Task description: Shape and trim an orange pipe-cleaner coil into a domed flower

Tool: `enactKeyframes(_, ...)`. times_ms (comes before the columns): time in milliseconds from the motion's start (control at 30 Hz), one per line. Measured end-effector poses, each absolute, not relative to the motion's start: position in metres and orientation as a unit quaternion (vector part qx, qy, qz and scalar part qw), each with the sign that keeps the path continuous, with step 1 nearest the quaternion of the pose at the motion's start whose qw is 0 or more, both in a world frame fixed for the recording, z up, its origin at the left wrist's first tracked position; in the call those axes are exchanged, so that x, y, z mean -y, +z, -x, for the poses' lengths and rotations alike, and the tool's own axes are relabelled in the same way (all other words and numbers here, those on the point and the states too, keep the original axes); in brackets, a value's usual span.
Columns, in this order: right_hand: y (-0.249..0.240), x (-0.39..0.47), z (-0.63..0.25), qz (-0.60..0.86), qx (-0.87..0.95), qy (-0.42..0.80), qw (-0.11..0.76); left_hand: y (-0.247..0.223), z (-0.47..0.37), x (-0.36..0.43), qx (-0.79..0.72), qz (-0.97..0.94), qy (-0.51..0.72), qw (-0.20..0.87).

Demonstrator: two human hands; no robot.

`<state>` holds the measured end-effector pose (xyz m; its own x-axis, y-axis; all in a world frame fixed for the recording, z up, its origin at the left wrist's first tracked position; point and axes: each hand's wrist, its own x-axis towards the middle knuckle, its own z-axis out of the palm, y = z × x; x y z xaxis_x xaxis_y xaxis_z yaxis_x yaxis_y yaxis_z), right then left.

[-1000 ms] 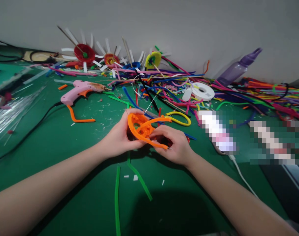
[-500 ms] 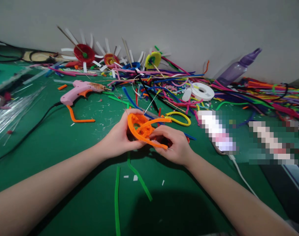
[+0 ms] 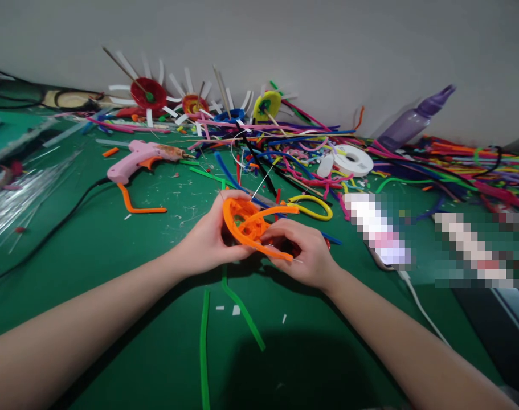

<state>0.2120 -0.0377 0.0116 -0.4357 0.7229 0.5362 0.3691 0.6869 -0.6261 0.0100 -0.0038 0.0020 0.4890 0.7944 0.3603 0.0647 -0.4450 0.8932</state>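
Over the middle of the green table, an orange pipe cleaner piece (image 3: 236,222), bent into a rounded openwork shape, is held between both hands. My left hand (image 3: 210,230) grips its left side, thumb below and fingers behind. My right hand (image 3: 304,247) pinches the right side, near two loose orange ends that point right. A bit of green shows inside the piece. A thin white line rises from it toward the clutter behind. Just beyond my right hand lies a yellow pipe cleaner loop (image 3: 313,206). Green pipe cleaner strips (image 3: 204,347) lie below the hands.
A pink glue gun (image 3: 142,159) with a black cord lies left. Behind are a red disc with white strips (image 3: 148,94), a heap of pipe cleaners, a white spool (image 3: 353,160) and a purple bottle (image 3: 413,119). A lit phone (image 3: 376,230) with a white cable lies right.
The whole view has shifted very slightly. Both hands keep the same grip on the orange piece, with no clear movement.
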Motion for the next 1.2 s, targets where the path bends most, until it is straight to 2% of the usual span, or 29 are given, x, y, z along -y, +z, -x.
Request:
enactKeyframes(533,0.0141,0.0379,-0.2119,0.337,0.817,0.215,0.416,0.0044,-0.0117,0.0050,-0.294,-0.731,0.406,0.463)
enactKeyframes(1000,0.0164,0.0394,-0.2139,0.371,0.771,0.311,0.414,0.0041,-0.0112,0.0049,-0.283,-0.735,0.411,0.459)
enactKeyframes(1200,0.0152,0.0397,-0.2134,0.397,0.760,0.309,0.411,0.0056,-0.0120,0.0052,-0.281,-0.736,0.412,0.458)
